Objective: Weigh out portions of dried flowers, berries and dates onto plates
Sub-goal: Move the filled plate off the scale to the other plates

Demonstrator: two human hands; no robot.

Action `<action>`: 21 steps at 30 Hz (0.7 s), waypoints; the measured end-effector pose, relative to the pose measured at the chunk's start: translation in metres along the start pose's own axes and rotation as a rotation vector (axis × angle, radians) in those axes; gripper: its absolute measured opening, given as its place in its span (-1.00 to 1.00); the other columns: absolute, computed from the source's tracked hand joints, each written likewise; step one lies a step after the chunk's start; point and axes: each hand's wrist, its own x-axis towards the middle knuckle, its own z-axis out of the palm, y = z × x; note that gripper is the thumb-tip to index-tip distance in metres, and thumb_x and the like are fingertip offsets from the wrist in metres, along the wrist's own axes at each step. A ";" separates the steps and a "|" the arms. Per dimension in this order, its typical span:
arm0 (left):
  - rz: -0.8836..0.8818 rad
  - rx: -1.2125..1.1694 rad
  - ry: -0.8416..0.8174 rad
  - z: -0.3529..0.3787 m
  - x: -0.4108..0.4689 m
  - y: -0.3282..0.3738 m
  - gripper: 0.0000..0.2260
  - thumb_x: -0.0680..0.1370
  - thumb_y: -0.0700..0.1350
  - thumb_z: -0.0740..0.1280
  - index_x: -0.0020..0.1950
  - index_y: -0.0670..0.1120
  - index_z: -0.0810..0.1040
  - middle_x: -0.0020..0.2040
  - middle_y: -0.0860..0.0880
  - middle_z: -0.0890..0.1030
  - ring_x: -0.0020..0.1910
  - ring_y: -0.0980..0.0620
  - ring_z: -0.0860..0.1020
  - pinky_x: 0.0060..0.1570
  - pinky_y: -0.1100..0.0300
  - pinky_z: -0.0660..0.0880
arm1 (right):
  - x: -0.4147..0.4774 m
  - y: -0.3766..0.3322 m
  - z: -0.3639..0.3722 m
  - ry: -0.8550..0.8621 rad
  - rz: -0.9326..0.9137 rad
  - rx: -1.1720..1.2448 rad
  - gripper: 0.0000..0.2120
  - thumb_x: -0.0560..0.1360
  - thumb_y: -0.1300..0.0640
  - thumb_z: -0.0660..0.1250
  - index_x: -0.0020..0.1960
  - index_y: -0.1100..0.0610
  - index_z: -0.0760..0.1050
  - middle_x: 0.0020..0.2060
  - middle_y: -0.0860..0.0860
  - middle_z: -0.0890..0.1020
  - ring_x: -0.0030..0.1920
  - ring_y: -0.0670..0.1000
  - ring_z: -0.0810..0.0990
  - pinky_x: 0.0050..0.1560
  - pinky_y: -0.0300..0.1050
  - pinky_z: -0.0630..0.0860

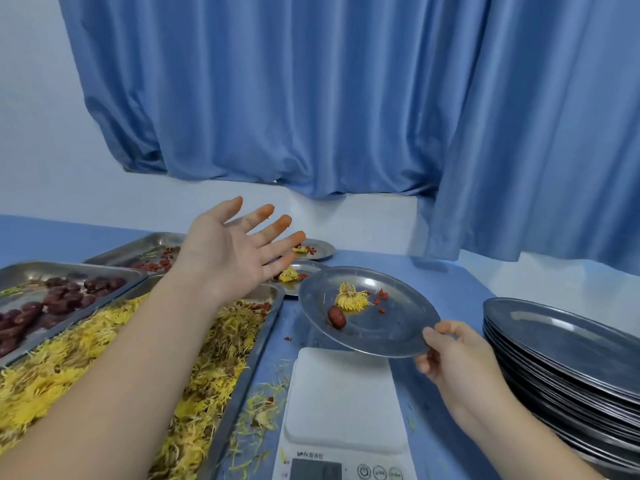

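The right hand [450, 355] pinches the rim of a metal plate [391, 332], held just above the white scale [343, 393]. On the plate lie a yellow flower [349, 298], red berries [381, 296] and one date [336, 317]. Left of the scale, the left hand [228, 251] is wide open and holds nothing.

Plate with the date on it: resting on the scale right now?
No, the right hand grips the plate by its rim, tilted in the air, and the scale platform is bare.
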 end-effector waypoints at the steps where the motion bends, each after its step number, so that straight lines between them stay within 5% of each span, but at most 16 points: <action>1: 0.002 0.006 -0.032 0.005 0.004 0.001 -0.68 0.60 0.08 0.18 0.18 -0.09 0.54 0.06 -0.15 0.69 0.11 -0.29 0.63 0.12 -0.14 0.48 | 0.006 0.000 0.002 0.027 0.013 0.004 -0.88 0.56 0.35 0.20 -0.11 0.18 0.37 -0.41 0.09 0.49 -0.54 0.00 0.39 -0.50 -0.19 0.41; 11: -0.062 -0.069 -0.178 0.001 0.016 0.001 -0.69 0.60 0.09 0.16 0.16 -0.07 0.55 0.13 -0.14 0.66 0.13 -0.28 0.62 0.09 -0.10 0.47 | 0.092 0.017 0.019 0.260 0.097 -0.055 -0.89 0.56 0.36 0.20 -0.12 0.22 0.40 -0.26 0.15 0.52 -0.41 0.04 0.48 -0.54 -0.26 0.50; 16: -0.081 -0.062 -0.196 -0.007 0.019 0.001 -0.70 0.60 0.07 0.16 0.12 -0.08 0.56 0.11 -0.15 0.67 0.11 -0.28 0.63 0.05 -0.09 0.47 | 0.138 0.034 0.028 0.300 0.182 -0.062 -0.85 0.54 0.40 0.17 0.07 0.30 0.45 -0.05 0.20 0.55 -0.35 0.10 0.58 -0.34 -0.14 0.58; 21: -0.068 -0.087 -0.219 -0.012 0.020 0.006 -0.68 0.59 0.09 0.17 0.11 -0.07 0.58 0.12 -0.16 0.67 0.11 -0.28 0.63 0.01 -0.09 0.48 | 0.176 0.045 0.037 0.336 0.225 0.005 -0.84 0.54 0.44 0.16 0.08 0.31 0.39 0.00 0.19 0.53 -0.26 0.12 0.58 -0.45 -0.21 0.58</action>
